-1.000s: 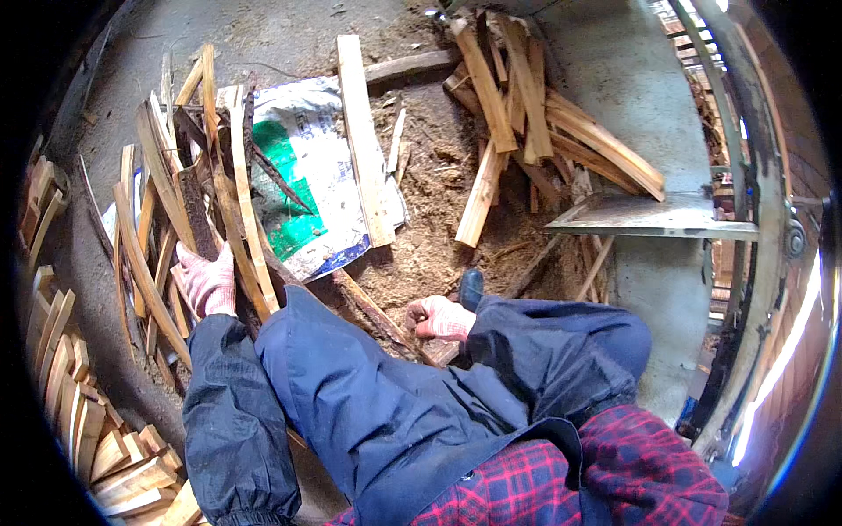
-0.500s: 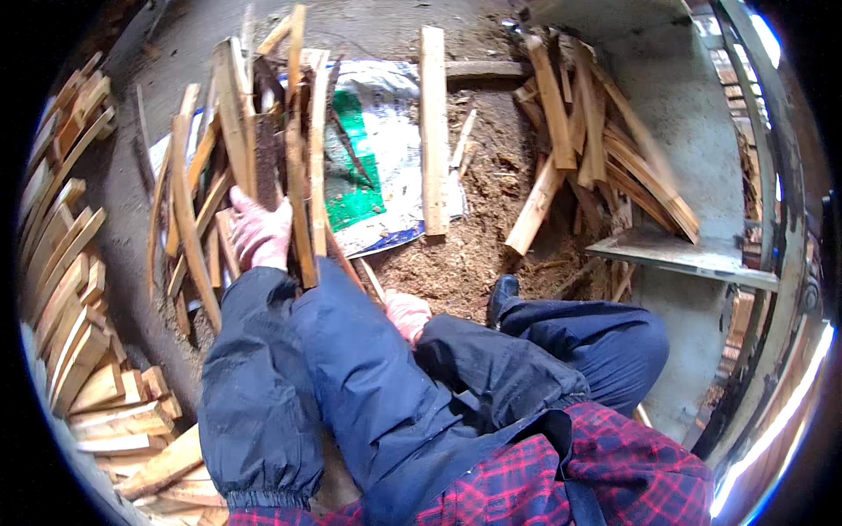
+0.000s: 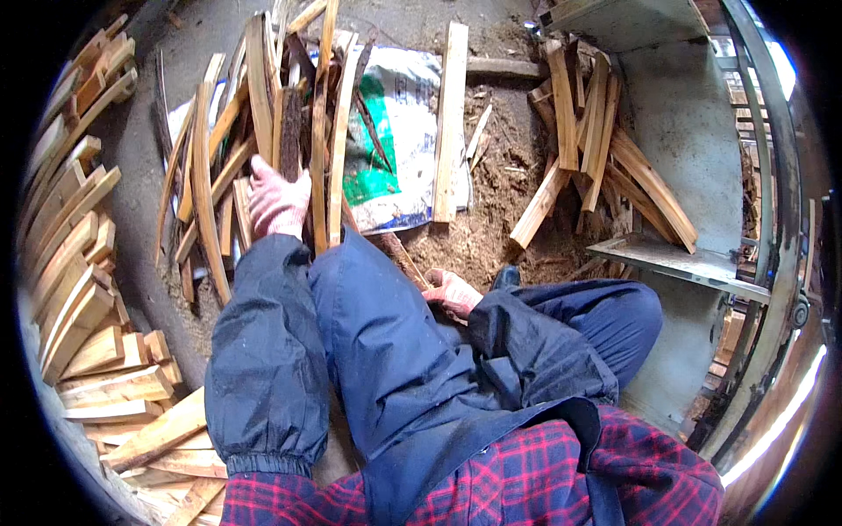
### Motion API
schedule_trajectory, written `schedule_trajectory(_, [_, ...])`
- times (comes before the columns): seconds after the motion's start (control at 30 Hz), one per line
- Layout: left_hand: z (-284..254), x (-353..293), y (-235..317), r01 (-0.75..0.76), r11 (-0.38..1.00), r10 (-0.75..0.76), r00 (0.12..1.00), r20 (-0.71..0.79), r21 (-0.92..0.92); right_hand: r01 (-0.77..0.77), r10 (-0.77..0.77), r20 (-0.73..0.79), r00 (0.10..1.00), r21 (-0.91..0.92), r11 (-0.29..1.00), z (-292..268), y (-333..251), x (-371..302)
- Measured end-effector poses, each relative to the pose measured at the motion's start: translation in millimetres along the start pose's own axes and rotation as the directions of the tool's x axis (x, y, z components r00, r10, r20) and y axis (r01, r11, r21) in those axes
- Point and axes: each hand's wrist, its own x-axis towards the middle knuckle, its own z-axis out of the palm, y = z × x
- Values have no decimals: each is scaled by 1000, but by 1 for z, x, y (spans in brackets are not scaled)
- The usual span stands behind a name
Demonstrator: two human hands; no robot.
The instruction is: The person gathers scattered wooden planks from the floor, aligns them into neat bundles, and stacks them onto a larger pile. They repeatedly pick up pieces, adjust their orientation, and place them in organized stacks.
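Left hand (image 3: 281, 202) spreads against bark strip (image 3: 290, 131) by the sack's (image 3: 416, 105) near edge; right hand (image 3: 453, 293) curls near stick (image 3: 404, 259), grip unclear.

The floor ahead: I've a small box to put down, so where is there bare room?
A grey floor strip lies between the stacked wood at far left and the loose sticks. The sack shows bare between those sticks and the lone plank. Sawdust lies open between plank and right pile. It's crowded around the left hand.
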Motion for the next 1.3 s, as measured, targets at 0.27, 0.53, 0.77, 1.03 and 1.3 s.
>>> schedule_trajectory(0.27, [-10,5,-6,-12,998,13,1000,-25,55,-339,297,221,929,185,923,-11,53,-45])
schedule_trajectory(0.53, [-10,-8,15,89,992,-92,996,23,93,-406,404,101,909,-3,914,-79,63,-72])
schedule_trajectory(0.77, [-10,-5,3,38,994,-30,997,-71,103,-468,375,308,874,333,819,-71,26,-101])
schedule_trajectory(1.03, [-3,-1,5,-36,997,39,998,-48,66,-355,297,481,825,32,934,-76,98,-102])
schedule_trajectory(1.3, [-17,-3,-3,60,997,-61,998,22,50,-133,117,223,968,56,990,-77,24,-73])
